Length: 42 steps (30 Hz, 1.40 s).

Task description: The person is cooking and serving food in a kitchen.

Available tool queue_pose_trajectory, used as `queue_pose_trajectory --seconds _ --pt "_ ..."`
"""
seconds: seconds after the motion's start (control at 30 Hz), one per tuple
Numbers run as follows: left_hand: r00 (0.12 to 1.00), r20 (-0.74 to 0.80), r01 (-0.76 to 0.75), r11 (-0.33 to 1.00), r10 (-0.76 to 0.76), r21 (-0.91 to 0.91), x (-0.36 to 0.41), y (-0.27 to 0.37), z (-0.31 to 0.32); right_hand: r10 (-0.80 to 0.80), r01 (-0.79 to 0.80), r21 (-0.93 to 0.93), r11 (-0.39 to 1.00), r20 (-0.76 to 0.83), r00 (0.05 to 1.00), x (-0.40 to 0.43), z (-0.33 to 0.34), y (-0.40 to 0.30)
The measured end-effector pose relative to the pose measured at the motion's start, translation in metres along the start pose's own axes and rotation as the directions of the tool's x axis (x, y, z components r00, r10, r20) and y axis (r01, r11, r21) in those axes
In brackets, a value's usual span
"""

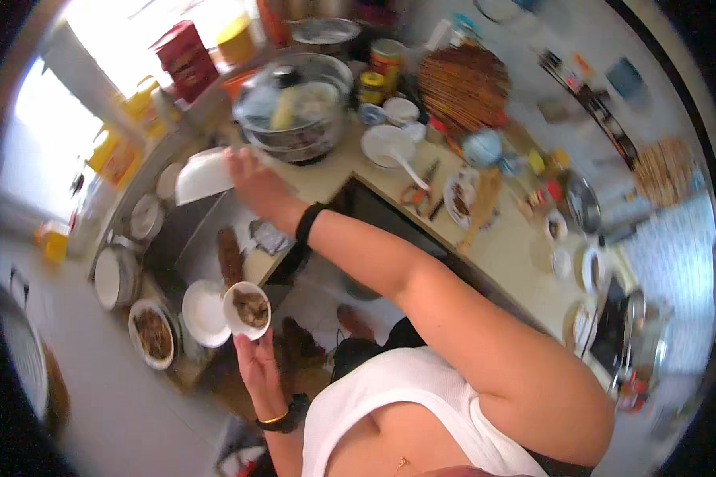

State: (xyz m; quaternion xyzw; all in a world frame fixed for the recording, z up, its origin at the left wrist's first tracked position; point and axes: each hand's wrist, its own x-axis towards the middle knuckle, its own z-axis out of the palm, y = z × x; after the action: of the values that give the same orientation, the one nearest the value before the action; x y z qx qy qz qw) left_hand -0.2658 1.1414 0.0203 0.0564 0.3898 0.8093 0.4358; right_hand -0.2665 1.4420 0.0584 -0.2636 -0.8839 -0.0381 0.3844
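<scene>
My right hand (261, 183) reaches out over the sink and grips the rim of a white bowl (204, 176), which is tilted on its side. Below it, my left hand (258, 358) holds a small white bowl (247, 310) with brown food inside. A white plate (205, 313) lies right beside that small bowl, and a brown elongated object (231, 256) is just above. To the left stands a white bowl of brown food strips (153, 334). A grey patterned cloth (269, 237) lies at the sink's edge, under my right forearm.
A lidded glass-topped steamer pot (292, 107) stands behind the sink (182, 238). Along the counter are a white bowl with a spoon (388, 146), orange-handled scissors (417, 197), a plate with a wooden spatula (483, 203) and stacked white bowls (114, 278). A woven round mat (464, 86) leans against the wall.
</scene>
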Motion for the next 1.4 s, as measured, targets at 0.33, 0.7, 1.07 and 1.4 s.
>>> queue_pose_trajectory --seconds 0.33,0.7,1.07,1.4 --pt "0.939 0.279 0.164 0.975 -0.201 0.153 0.046 -0.011 0.050 0.660 -0.701 0.390 0.597 0.258 0.705 -0.153 -0.137 0.072" --pt "0.787 0.453 0.362 0.908 -0.419 0.211 0.020 -0.095 0.157 0.943 -0.411 0.849 -0.332 0.305 -0.132 -0.424 -0.278 0.159" --pt "0.702 0.440 0.508 0.827 -0.560 0.241 -0.047 -0.167 0.227 0.822 -0.137 0.811 -0.569 0.567 -0.055 -0.500 -0.248 0.198" --pt "0.710 0.413 0.409 0.812 -0.570 0.417 -0.098 -0.212 0.254 0.859 -0.011 0.932 -0.362 0.329 -0.393 -0.600 -0.348 0.308"
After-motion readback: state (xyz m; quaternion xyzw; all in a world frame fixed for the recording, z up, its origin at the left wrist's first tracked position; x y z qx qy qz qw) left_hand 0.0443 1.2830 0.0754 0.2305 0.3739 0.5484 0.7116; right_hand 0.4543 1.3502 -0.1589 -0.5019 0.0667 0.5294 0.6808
